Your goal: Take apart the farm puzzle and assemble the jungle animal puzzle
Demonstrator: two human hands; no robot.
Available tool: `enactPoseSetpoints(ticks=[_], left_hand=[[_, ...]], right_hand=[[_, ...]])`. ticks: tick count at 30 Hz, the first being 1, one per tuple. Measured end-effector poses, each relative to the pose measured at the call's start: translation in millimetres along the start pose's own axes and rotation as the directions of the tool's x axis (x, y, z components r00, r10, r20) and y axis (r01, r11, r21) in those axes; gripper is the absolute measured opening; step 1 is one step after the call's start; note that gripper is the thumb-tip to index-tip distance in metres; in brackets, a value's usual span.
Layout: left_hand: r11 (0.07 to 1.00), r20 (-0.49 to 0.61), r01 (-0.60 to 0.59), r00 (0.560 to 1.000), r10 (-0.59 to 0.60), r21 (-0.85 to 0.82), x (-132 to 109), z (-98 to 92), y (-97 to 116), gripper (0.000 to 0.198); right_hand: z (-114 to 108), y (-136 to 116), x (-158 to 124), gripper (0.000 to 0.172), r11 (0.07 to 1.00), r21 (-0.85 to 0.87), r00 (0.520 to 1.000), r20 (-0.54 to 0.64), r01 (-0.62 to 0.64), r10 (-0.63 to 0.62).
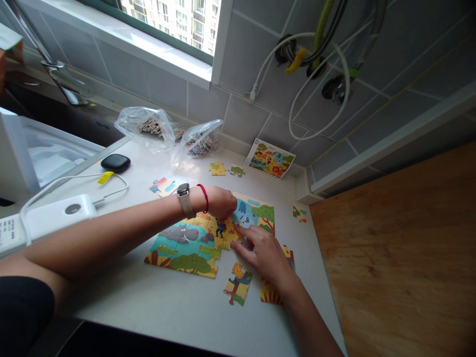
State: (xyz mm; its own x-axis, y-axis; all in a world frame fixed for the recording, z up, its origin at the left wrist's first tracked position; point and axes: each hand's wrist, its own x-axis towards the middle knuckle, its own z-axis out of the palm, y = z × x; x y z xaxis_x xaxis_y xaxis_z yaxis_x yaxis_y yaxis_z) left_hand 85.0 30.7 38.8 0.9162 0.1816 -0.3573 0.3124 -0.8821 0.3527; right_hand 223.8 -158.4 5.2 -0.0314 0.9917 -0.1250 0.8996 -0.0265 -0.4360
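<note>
A partly joined jigsaw puzzle (186, 245) lies on the white counter, showing a hippo, crocodiles, an elephant and trees. My left hand (223, 201), with a watch and red cord at the wrist, is closed over its upper middle; whatever its fingers hold is hidden. Across the puzzle's right part my right hand (262, 248) lies with thumb and index finger apart, their tips touching the pieces near the yellow middle. Below it rests a loose joined section with a tree trunk (238, 283). More pieces with orange leaves (270, 293) are partly covered by my right hand and forearm.
Loose puzzle pieces (216, 168) lie behind, with another (299, 213) at the right. A picture card (270, 158) leans against the wall. Plastic bags (147, 130), a black case (115, 162) and a white power bank (59, 218) with its cable are at the left. A wooden board (401, 248) borders the right.
</note>
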Motion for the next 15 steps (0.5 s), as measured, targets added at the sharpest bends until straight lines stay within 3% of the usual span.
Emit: enactPoseSetpoints(ticks=[15], left_hand=[[0.995, 0.077, 0.050, 0.995, -0.056, 0.082, -6.0, -10.9, 12.0, 0.014]], right_hand=[[-2.8, -6.2, -0.5, 0.043, 0.999, -0.053, 1.000, 0.016, -0.008, 0.009]])
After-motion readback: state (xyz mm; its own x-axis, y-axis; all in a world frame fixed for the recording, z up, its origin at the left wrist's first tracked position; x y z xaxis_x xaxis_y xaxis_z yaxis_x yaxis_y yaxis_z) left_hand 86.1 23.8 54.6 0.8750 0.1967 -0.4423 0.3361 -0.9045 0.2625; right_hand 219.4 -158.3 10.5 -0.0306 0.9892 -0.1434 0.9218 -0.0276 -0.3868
